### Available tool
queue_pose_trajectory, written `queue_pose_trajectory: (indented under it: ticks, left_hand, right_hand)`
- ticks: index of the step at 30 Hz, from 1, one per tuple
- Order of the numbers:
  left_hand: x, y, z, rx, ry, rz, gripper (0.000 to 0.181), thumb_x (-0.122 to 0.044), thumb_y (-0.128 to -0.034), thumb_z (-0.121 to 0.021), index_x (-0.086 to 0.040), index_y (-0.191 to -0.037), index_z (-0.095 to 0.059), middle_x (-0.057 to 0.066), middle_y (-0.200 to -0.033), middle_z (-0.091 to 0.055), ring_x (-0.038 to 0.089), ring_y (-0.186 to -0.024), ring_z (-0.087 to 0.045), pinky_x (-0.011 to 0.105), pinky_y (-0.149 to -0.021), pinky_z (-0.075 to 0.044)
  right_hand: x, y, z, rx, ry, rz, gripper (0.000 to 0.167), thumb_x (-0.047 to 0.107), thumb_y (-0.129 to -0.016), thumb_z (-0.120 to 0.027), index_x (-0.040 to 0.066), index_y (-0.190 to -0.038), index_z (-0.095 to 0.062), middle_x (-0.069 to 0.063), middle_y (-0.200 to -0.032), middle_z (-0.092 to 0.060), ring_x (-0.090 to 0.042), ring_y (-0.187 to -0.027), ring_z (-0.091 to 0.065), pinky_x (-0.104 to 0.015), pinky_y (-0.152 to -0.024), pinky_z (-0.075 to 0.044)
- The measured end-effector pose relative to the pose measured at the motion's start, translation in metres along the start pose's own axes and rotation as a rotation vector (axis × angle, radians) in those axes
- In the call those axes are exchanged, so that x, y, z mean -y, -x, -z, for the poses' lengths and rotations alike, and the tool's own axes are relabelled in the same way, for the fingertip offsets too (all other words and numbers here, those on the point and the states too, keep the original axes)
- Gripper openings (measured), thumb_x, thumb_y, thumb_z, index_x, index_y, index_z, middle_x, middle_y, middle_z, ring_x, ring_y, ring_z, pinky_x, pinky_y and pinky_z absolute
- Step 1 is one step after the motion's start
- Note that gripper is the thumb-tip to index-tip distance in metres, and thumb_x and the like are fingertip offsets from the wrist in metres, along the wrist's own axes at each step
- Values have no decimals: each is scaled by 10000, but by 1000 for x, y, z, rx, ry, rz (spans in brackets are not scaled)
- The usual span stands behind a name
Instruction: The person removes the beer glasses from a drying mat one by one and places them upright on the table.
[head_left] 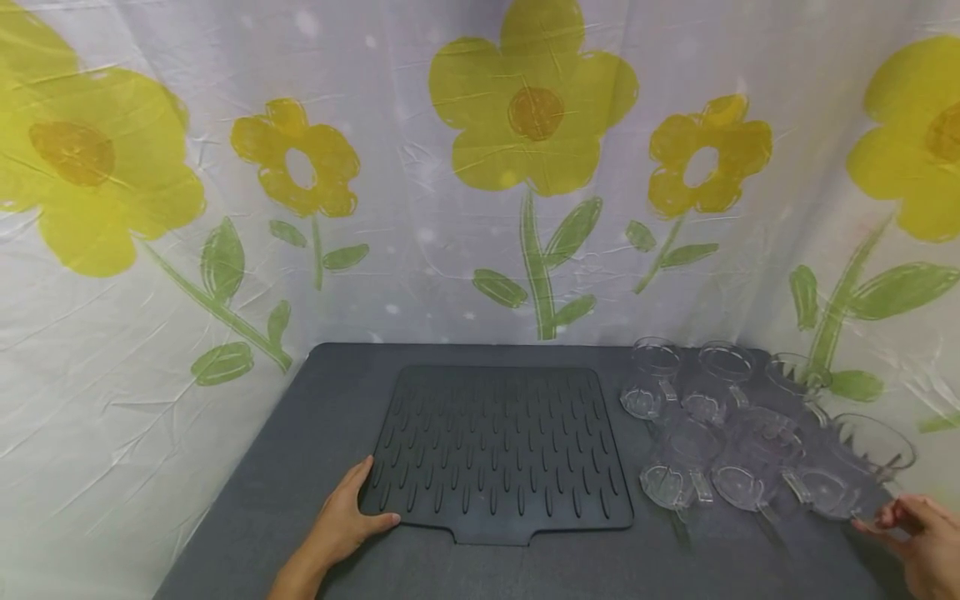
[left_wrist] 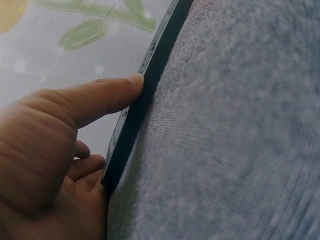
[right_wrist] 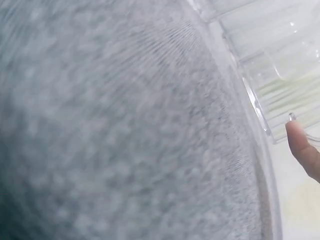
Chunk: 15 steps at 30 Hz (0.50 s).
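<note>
A dark ribbed drying mat (head_left: 493, 525) lies flat on the grey table, its spout-like lip facing me. My left hand (head_left: 341, 517) holds the mat's near left corner, fingers along the left side and thumb on the front edge. In the left wrist view the thumb (left_wrist: 107, 97) touches the mat's edge (left_wrist: 131, 132). At far right, my right hand (head_left: 926, 533) pinches the handle side of the nearest clear mug (head_left: 828, 492). The right wrist view shows only a thumb or fingertip (right_wrist: 300, 145) by the clear mug (right_wrist: 285, 85); the other fingers are out of view.
Several more clear mugs with handles stand upright in two rows right of the mat, such as a back-left mug (head_left: 643, 400) and a front-left mug (head_left: 667, 483). The grey table (head_left: 330, 392) meets a flower-printed curtain (head_left: 405, 250) behind and on both sides.
</note>
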<state>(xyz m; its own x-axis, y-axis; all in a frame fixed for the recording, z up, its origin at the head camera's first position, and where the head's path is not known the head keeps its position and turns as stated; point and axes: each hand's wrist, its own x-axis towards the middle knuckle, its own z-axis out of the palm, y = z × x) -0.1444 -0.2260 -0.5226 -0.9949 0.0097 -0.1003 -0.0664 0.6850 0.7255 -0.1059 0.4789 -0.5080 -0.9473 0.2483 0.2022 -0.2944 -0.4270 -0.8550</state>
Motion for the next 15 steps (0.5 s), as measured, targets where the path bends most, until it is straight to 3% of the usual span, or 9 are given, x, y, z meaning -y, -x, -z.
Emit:
queue_pose_trajectory:
  ticks: [4, 9, 15]
  left_hand:
    - [0, 0, 1, -1, -7, 6, 1156, -390, -654, -890, 45, -1502, -237, 311, -1490, -253, 505, -1340, -244, 644, -1004, -297]
    - [0, -1, 1, 2, -14, 9, 1156, -388, -652, -891, 45, -1502, -238, 309, -1489, -259, 504, -1338, -250, 644, -1003, -298]
    - [1, -2, 1, 6, -9, 6, 1156, -384, -654, -891, 43, -1504, -234, 310, -1490, -254, 504, -1339, -248, 646, -1001, -299]
  right_hand:
    - [-2, 2, -1, -19, -17, -8, 392, 38, -1053, -345, -12, -743, -579, -97, -641, -556, -172, -611, -585, -312, -532, -555]
    - [-6, 4, 2, -63, 67, 13, 350, 67, -1043, -404, 4, -741, -568, -78, -634, -541, -151, -602, -564, -289, -520, -545]
    - [-7, 5, 4, -42, 52, 13, 343, 75, -1046, -401, 3, -749, -558, -83, -640, -544, -156, -611, -568, -303, -524, -550]
